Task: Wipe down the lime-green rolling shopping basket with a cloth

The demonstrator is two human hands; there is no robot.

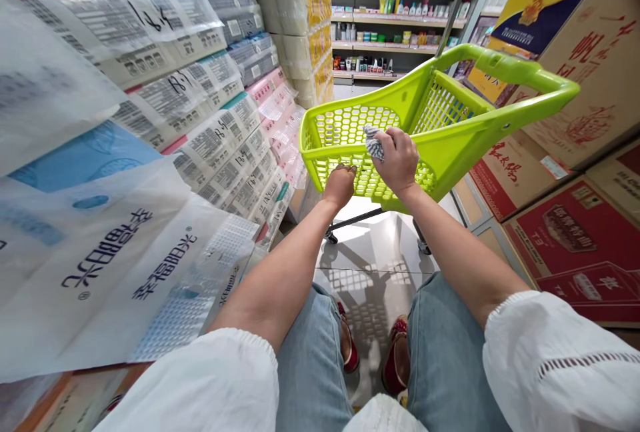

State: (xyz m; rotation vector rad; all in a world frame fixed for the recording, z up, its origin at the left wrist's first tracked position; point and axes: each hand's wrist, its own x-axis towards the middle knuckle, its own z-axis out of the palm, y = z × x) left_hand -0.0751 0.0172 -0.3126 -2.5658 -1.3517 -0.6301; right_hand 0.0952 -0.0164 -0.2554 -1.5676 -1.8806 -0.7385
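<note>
A lime-green plastic shopping cart (453, 152) stands in front of me, its handle toward the right. My right hand (399, 160) is closed around a grey-and-white striped cloth (375, 143) at the near rim of the basket. Part of the cloth sticks out beyond the fingers. Lower and to the left, my left hand (341, 185) has its fingers curled against the latticed side of the basket; its fingertips are partly hidden.
Wrapped paper packs (200, 145) are stacked along the left, with a loose plastic wrapper (115, 265) nearer me. Cartons (575, 239) line the right side. Shelves of bottles (400, 15) stand at the back. The cart's casters (331, 237) rest on the tiled floor (370, 262).
</note>
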